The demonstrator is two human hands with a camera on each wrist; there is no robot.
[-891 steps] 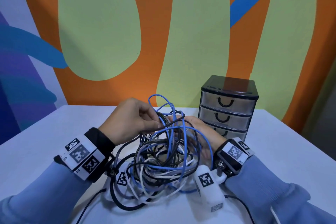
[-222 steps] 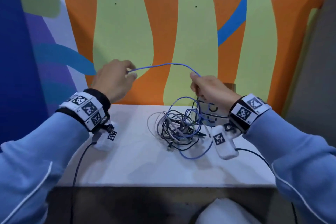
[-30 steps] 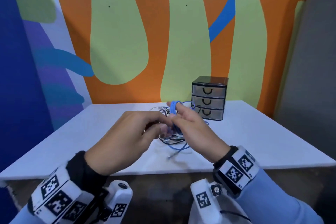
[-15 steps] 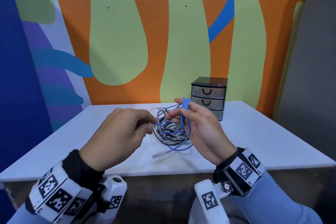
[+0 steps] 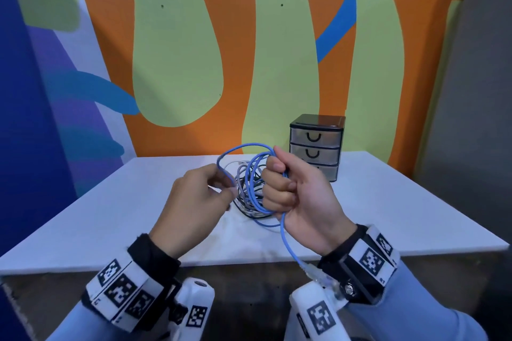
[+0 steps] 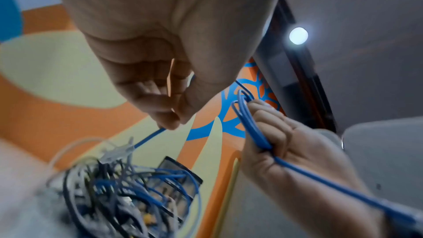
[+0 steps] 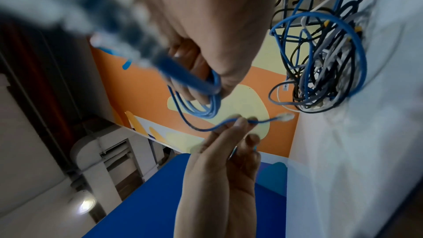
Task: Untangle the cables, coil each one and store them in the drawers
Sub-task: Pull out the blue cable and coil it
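— Hands in view? Two: a left hand [image 5: 194,202] and a right hand [image 5: 302,196].
— Cables held? One blue cable [image 5: 250,171], looped several times – exact loop count hard to tell.
— Plugs on it? Two clear ones: one end plug [image 7: 285,116] by the left fingers, another plug [image 5: 318,275] hanging at the right wrist.
— Other cables? One tangled pile [image 5: 249,196]; blue, white, grey, black strands, number impossible to tell.
— Drawers? One drawer unit [image 5: 315,144], three drawers.
— Tables? One table [image 5: 388,216].
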